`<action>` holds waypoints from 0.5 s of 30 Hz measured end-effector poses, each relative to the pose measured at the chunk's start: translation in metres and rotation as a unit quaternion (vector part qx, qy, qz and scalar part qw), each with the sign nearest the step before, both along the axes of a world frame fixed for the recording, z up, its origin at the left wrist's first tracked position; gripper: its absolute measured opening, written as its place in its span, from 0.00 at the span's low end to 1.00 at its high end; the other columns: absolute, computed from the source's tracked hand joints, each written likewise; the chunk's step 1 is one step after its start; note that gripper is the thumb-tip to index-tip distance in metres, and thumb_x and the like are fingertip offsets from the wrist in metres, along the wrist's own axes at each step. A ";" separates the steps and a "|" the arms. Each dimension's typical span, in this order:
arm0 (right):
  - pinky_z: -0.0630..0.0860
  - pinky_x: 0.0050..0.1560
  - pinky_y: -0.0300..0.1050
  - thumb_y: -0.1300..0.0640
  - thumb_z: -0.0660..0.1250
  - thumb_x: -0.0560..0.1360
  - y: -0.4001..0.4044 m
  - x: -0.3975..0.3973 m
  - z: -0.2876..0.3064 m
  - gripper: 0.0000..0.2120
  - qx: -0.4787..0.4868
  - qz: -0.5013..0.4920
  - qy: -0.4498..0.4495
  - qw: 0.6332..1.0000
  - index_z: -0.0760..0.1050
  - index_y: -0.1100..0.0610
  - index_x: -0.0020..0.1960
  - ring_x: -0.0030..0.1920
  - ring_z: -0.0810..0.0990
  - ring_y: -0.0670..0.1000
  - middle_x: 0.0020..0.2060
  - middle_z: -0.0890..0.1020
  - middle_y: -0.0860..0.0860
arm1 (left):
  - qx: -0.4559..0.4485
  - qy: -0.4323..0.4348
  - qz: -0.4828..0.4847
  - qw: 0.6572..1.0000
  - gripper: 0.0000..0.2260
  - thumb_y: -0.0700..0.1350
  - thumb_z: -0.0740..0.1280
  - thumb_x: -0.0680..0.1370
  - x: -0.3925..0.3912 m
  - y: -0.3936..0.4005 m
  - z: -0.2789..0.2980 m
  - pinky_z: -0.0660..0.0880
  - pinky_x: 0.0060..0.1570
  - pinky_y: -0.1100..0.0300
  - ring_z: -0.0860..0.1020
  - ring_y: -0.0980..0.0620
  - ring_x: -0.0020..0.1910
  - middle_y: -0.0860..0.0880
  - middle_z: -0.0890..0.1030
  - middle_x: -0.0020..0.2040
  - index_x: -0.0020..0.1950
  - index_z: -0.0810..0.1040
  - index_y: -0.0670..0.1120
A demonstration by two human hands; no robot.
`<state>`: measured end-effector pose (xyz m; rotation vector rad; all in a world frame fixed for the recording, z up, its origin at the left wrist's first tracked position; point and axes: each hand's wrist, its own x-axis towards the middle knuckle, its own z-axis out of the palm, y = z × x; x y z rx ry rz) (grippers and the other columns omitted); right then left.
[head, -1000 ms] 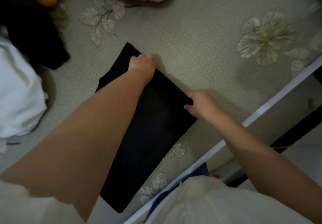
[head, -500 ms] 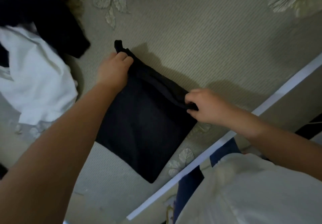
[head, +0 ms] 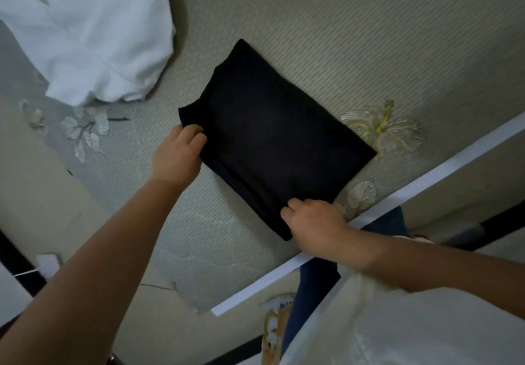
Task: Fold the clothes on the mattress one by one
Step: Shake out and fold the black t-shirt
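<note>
Nearest: the person's cream loose top (head: 412,325) fills the lower right corner, dark blue trouser leg (head: 312,282) just beyond it at the bed's edge. Both forearms bare, reaching out over the mattress.

Right hand (head: 315,224) at the near corner of a black folded garment (head: 272,134); fingers (head: 292,205) curled in on the cloth edge, pinching it. Left hand (head: 177,156) at the garment's left corner; fingers (head: 197,134) bent over the hem, gripping it.

The black garment lies flat as a neat rectangle, set slantwise on the pale ribbed mattress cover with embroidered flowers (head: 369,38), close to the white piped edge (head: 426,174) of the mattress. One embroidered flower (head: 383,132) shows just beside the garment's right edge, a leaf sprig (head: 85,132) on the left, apart from it.

Farther off, upper left: a rumpled white garment (head: 93,29) heaped on the mattress, well apart from the black one. A dark scrap of cloth at the top edge, too cut off to identify.
</note>
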<state>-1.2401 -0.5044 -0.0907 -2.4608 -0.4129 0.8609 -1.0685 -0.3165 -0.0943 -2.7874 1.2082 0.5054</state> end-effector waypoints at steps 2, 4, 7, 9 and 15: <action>0.55 0.17 0.33 0.61 0.78 0.35 0.023 -0.013 -0.011 0.20 -0.041 -0.025 -0.020 0.999 0.73 0.54 0.22 0.18 0.70 0.46 0.21 0.74 0.49 | 0.023 0.009 0.025 0.999 0.12 0.28 0.71 0.65 -0.015 0.025 -0.016 0.77 0.36 0.45 0.78 0.33 0.45 0.34 0.79 0.52 0.48 0.79 0.33; 0.66 0.22 0.36 0.60 0.79 0.42 0.042 -0.022 -0.021 0.19 -0.084 -0.035 0.002 0.996 0.77 0.56 0.30 0.26 0.76 0.49 0.29 0.78 0.52 | 0.099 0.041 0.075 0.991 0.21 0.34 0.65 0.74 -0.027 0.042 -0.032 0.67 0.60 0.41 0.67 0.32 0.64 0.37 0.66 0.70 0.66 0.69 0.37; 0.72 0.39 0.43 0.49 0.75 0.64 0.064 -0.034 -0.039 0.21 -0.141 -0.103 0.007 0.985 0.75 0.60 0.49 0.43 0.77 0.54 0.46 0.77 0.57 | 0.185 0.029 0.115 0.976 0.30 0.38 0.60 0.77 -0.039 0.056 -0.049 0.49 0.70 0.42 0.49 0.35 0.73 0.46 0.47 0.76 0.75 0.49 0.48; 0.73 0.35 0.41 0.39 0.77 0.55 0.076 -0.038 -0.038 0.30 -0.152 -0.148 -0.018 0.977 0.79 0.59 0.46 0.37 0.79 0.53 0.40 0.79 0.55 | 0.161 -0.020 0.087 0.983 0.31 0.37 0.61 0.76 -0.046 0.057 -0.052 0.42 0.69 0.38 0.47 0.32 0.72 0.44 0.49 0.76 0.75 0.50 0.49; 0.75 0.57 0.49 0.35 0.70 0.63 0.106 -0.053 -0.064 0.34 -0.247 -0.125 -0.099 0.956 0.73 0.54 0.63 0.61 0.76 0.50 0.61 0.77 0.49 | 0.170 -0.027 -0.147 0.974 0.28 0.42 0.53 0.81 -0.058 0.062 -0.066 0.28 0.63 0.43 0.37 0.43 0.73 0.46 0.44 0.76 0.74 0.38 0.47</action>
